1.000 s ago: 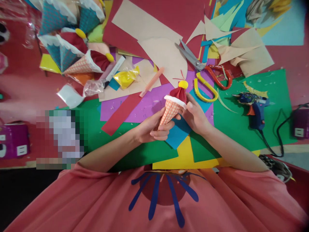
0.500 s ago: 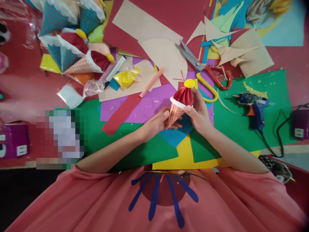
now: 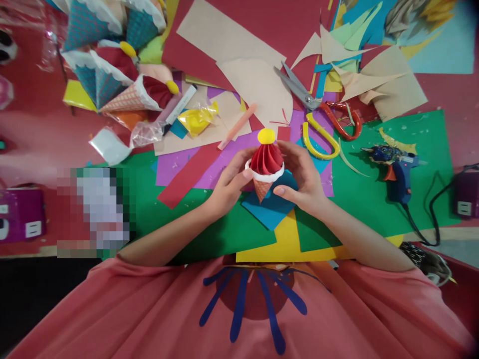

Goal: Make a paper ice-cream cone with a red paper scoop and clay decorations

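Note:
A paper ice cream cone (image 3: 263, 188) with a checked pattern is held upright in front of me, tip down. Its top is pleated red paper (image 3: 266, 160) with a yellow oval (image 3: 266, 136) above and a white rim below. My left hand (image 3: 232, 185) grips it from the left, thumb on the rim and fingers partly hidden behind. Around the right side curves my right hand (image 3: 305, 174), its fingertips close to the red pleats and its thumb apart from the cone; whether those fingertips touch it I cannot tell. A blue paper piece (image 3: 271, 212) lies underneath.
Scissors (image 3: 310, 102) lie open beyond my right hand. A blue glue gun (image 3: 400, 174) with a cord rests at right on green sheet (image 3: 430, 209). Other paper cones (image 3: 127, 97) lie at upper left. Beige offcuts (image 3: 258, 85) and a marker (image 3: 181, 105) are scattered about.
The cone has moved left and turned from tilted to upright. My left hand has shifted up to its rim, and my right thumb has come off the cone.

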### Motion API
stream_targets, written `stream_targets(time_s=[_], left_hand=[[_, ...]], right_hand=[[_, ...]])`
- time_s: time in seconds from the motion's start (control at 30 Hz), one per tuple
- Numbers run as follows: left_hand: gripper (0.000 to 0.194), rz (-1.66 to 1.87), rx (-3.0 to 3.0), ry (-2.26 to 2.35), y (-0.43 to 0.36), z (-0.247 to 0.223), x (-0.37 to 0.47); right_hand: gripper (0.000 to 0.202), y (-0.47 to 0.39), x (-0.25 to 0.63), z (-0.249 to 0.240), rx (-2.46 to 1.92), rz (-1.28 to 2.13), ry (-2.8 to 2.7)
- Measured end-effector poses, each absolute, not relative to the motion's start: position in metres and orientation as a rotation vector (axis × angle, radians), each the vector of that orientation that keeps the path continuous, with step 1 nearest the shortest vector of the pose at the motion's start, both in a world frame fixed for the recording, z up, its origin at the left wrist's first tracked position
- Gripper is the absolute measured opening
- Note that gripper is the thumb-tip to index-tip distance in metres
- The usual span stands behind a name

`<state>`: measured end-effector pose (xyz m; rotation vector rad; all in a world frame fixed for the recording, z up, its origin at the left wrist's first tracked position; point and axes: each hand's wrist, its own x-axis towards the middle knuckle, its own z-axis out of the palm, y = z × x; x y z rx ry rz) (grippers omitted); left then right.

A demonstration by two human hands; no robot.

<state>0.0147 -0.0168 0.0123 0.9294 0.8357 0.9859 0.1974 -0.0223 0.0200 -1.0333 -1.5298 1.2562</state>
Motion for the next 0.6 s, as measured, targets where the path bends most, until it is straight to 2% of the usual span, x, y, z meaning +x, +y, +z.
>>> stream_targets(time_s=[0.2,0.33,0.6], left_hand=[[0.059,0.882,0.831,0.823,-0.016,0.016,0.015],[0.064,0.891,0.873,0.834,-0.017,0.014,0.016],[0.057,0.841,0.846,0.882,-0.022,0.009,0.017]], right_hand=[[0.051,-0.022,0.195,0.022,-1.109,1.220,-1.546],[0.053,-0.023,0.193,0.023,-1.148,1.268,-1.563],[0.046,-0.024,0.187,0.022,-1.226,1.278,-1.502]])
